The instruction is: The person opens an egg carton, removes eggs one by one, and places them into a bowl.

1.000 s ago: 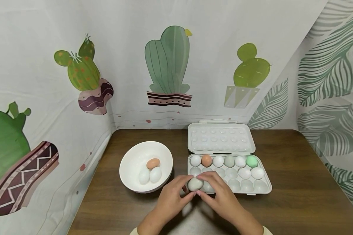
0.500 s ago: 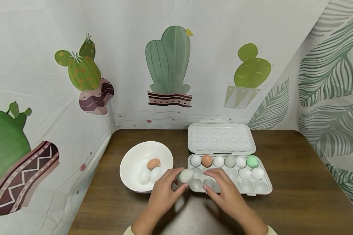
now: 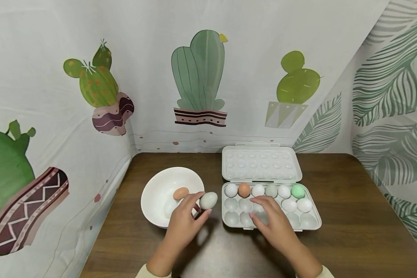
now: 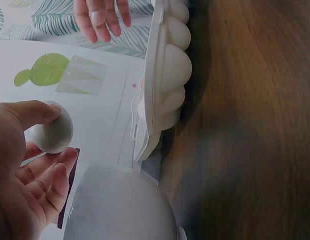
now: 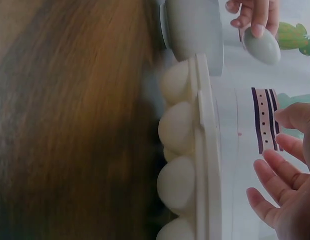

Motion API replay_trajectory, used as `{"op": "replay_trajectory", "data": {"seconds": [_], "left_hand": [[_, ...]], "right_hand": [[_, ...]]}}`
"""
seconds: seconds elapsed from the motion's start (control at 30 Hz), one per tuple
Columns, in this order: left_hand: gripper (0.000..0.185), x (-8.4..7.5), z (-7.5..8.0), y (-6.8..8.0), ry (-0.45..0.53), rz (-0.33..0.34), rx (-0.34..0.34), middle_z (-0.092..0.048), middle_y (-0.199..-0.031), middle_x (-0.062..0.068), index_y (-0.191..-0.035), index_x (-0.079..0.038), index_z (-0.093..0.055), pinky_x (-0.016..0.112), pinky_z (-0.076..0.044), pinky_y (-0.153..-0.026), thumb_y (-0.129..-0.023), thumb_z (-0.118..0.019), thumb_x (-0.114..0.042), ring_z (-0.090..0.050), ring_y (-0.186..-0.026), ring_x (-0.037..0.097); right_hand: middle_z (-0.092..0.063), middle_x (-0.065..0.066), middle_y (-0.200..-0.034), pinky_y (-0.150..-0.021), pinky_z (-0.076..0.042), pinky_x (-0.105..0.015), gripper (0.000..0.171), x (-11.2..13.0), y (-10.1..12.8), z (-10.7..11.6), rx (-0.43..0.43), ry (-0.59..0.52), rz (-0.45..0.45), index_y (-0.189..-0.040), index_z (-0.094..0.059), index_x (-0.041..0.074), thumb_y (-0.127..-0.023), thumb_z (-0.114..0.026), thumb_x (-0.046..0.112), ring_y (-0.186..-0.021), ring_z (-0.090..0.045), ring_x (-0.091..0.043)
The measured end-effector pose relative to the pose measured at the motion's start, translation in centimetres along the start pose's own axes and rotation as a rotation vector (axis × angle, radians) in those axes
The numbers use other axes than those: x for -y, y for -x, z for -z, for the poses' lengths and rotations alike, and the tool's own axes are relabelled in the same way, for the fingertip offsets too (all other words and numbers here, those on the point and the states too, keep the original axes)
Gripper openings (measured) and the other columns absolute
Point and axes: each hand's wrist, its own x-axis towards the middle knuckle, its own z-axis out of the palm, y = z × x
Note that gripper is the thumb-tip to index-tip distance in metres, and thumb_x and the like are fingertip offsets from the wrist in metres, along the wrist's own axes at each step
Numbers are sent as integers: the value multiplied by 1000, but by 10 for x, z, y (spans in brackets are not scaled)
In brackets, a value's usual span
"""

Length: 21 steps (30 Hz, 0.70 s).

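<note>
A pale grey-green egg [image 3: 208, 200] is pinched between the thumb and fingers of my left hand [image 3: 185, 220], raised at the right rim of the white bowl [image 3: 153, 193]. In the left wrist view the same egg [image 4: 54, 130] shows well above the table. My right hand [image 3: 274, 222] hovers over the front of the egg carton [image 3: 231, 226], its fingers spread and holding nothing. A brown egg [image 3: 180, 193] lies in the bowl, beside white ones partly hidden behind my left hand. The carton's back row holds white, brown, grey-green and green eggs [image 3: 297, 191].
The carton's lid [image 3: 261, 164] lies open toward the back wall. Two white eggs [image 3: 304, 205] sit in the middle row at the right. A cactus-print cloth [image 3: 243, 77] hangs behind the brown wooden table [image 3: 351, 200].
My left hand has carried the grey-green egg leftward from the carton to the bowl's rim. My right hand, which touched the egg earlier, has let go and shifted right.
</note>
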Motion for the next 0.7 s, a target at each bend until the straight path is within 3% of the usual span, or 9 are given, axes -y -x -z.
{"op": "replay_trajectory", "data": {"seconds": [0.43,0.7], "left_hand": [[47,7,10,1,-37,93,24,-63,-100,-5,-122,-13,-65,18,-47,-61,-80,-85,-21,-62,-76,13],[47,13,13,3,-87,108,3,-66,-106,-1,-120,-11,-65,21,-47,-62,-78,-84,-19,-64,-79,10]], "right_hand": [[-64,-3,-118,-102,-33,-7,44,-22,1,5,-59,77,-47,-121,-67,10,-79,-82,6,-111,-60,-22],[-66,-7,-116,-99,-38,-18,42,-34,3,8,-83,114,-70,-118,-68,7,-79,-82,4,-111,-63,-28]]}}
